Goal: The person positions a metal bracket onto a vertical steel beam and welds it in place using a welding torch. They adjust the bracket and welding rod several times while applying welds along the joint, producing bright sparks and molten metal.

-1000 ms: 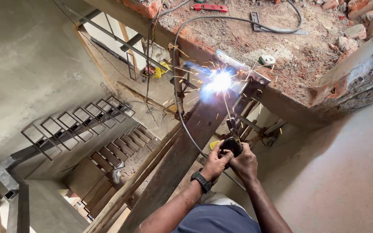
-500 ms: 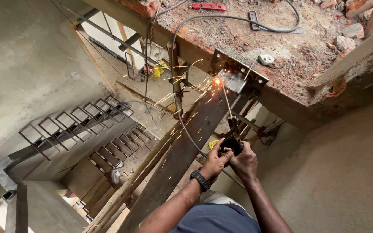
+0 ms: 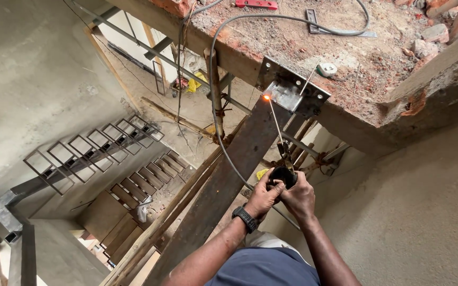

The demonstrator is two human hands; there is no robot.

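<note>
Electrode holder clamped in both hands, left hand and right hand. Welding rod tip glowing at steel beam and bracket plate joint; seam judged partly welded, unfinished.

I saw steel beam: dark, dull, rust-streaked metal, matt. Mounting plate at its top: bare steel, brighter, ground patches shiny. Welding rod: thin metal, tip glowed orange. Electrode holder: black, matt, looked like rubber or plastic. Cable: grey, smooth sheath. Slab top: rough concrete, gritty, strewn with red brick rubble. Walls: grey plaster, coarse, matt. I noted wristwatch: black, matt strap. Stair frames: grey painted metal.
</note>
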